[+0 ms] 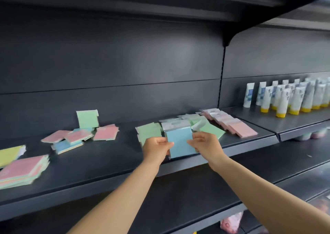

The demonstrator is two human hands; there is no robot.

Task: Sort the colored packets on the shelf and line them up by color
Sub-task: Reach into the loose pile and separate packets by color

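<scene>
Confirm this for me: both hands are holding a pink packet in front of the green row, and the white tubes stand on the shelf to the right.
One thing is off: the packet is blue, not pink, as the head view shows. The left hand and right hand pinch it by its sides in front of the green row, and the white tubes do stand on the shelf to the right.

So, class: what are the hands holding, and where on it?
A light blue flat packet, pinched at its side edges: left hand, right hand.
</scene>
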